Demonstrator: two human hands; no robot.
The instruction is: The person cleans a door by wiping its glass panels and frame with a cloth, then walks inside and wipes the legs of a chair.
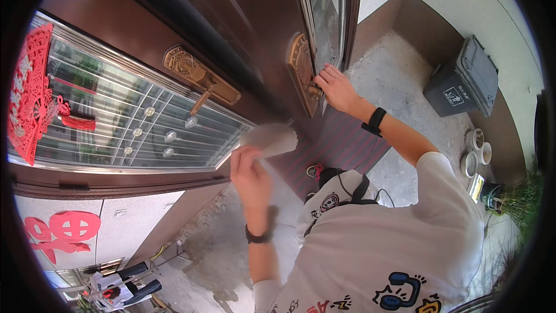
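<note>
My left hand [252,176], wearing a dark wristband, pinches a pale, blurred cloth [271,139] in front of the brown double door. The cloth hangs between the two door leaves. At the upper middle, my right hand [339,89] is closed around the lever of the right leaf's ornate bronze-coloured handle plate [300,74]; the fingers partly hide the lever. Another ornate handle [202,76], with its lever free, is fixed on the left leaf, beside a glass panel [143,117] with metal bars.
A striped mat [343,139] lies underfoot on the concrete floor. A grey lidded bin [462,80] stands against the wall at right, near several bowls [470,164] and plants [521,195]. Red paper decorations [32,95] hang on the left leaf. A rack with clothes [124,287] is at lower left.
</note>
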